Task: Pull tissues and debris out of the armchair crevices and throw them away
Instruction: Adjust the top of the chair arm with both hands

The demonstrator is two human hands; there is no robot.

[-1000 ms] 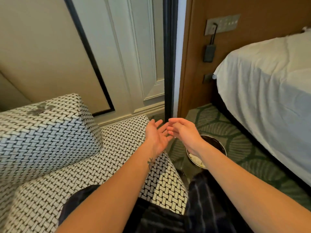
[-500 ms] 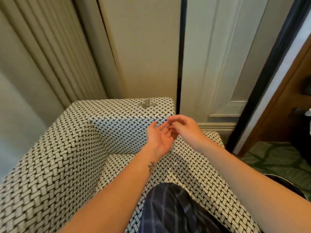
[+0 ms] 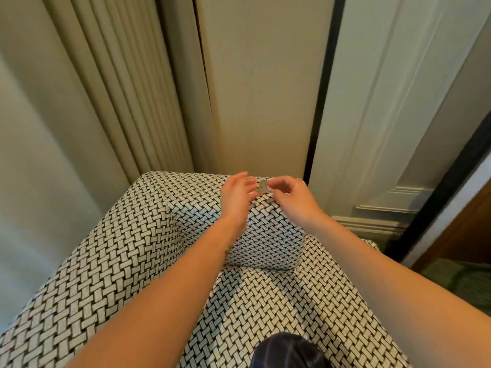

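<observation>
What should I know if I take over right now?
Left hand: open, fingers straight, tips at the grey bits.
Right hand: fingers curled beside the bits; whether it pinches one is unclear.
Bits: on top of the armchair, between both hands.
Done: nothing that this view shows.
Left: pick up the bits, check the seat crevices, throw it all away. No bin is in view.

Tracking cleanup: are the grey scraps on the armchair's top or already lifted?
On it: the grey scraps lie flat on the armchair top between left hand and right hand.
</observation>
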